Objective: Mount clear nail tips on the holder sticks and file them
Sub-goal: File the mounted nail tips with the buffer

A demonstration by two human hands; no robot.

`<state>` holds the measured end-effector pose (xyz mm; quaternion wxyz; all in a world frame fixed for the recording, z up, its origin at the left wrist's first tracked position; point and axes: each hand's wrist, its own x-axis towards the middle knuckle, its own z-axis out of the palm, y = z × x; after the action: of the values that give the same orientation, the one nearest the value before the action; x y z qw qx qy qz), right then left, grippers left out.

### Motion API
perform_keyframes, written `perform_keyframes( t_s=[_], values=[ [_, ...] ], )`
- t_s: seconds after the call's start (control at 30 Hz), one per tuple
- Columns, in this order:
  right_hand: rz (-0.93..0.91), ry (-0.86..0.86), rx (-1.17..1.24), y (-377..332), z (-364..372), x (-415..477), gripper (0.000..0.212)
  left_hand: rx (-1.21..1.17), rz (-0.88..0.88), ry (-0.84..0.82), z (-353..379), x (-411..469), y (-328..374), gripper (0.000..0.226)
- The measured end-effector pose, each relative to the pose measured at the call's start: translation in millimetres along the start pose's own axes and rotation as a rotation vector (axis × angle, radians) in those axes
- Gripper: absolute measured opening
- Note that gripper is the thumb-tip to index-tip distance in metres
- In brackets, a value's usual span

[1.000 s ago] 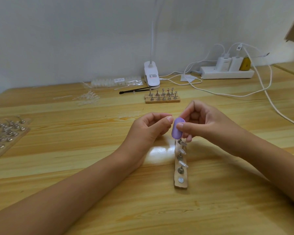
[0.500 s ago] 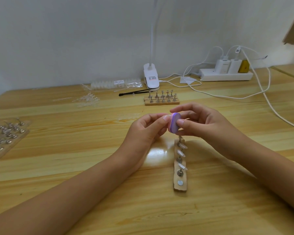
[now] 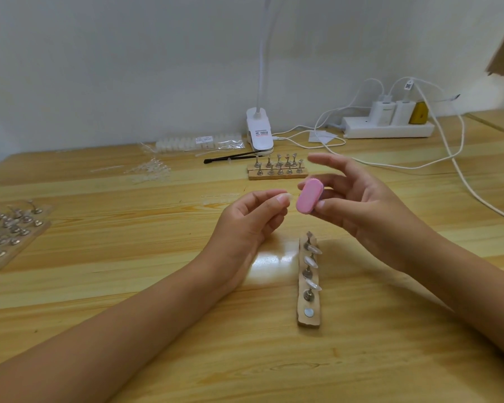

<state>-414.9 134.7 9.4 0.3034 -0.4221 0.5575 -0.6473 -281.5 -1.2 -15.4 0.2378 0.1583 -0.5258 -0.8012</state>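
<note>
Because a clear nail tip [image 3: 285, 196] is light, thin and slippery, it wants pinching by its sides; the left hand [image 3: 245, 225] seems to pinch one so, though it barely shows. Just right, the right hand [image 3: 361, 210] grips a pink buffer block [image 3: 309, 196] between thumb and fingers. Nearer, three mounted tips [image 3: 313, 250] sit on the holder strip [image 3: 309, 322].
</note>
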Motion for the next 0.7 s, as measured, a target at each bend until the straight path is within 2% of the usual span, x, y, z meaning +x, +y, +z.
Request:
perform_keyframes(
  t_s=[0.1, 0.27, 0.5, 0.7],
  values=[
    [0.02, -0.025, 0.087, 1.7, -1.6, 1.3, 0.043, 0.025, 0.006, -0.001, 0.6, -0.5, -0.8, 0.024],
    [0.041, -0.063, 0.121, 3.1, -1.8, 1.3, 0.041, 0.06, 0.014, 0.004, 0.3, -0.5, -1.6, 0.031],
    [0.096, -0.103, 0.13, 2.8, 2.3, 0.3, 0.023, 0.107, 0.024, -0.021, 0.8, -1.2, -1.6, 0.033],
    [0.025, 0.04, 0.073, 4.3, 0.9, 0.9, 0.03, 0.182, 0.009, -0.008, 0.5, -3.0, -3.1, 0.028]
  ],
)
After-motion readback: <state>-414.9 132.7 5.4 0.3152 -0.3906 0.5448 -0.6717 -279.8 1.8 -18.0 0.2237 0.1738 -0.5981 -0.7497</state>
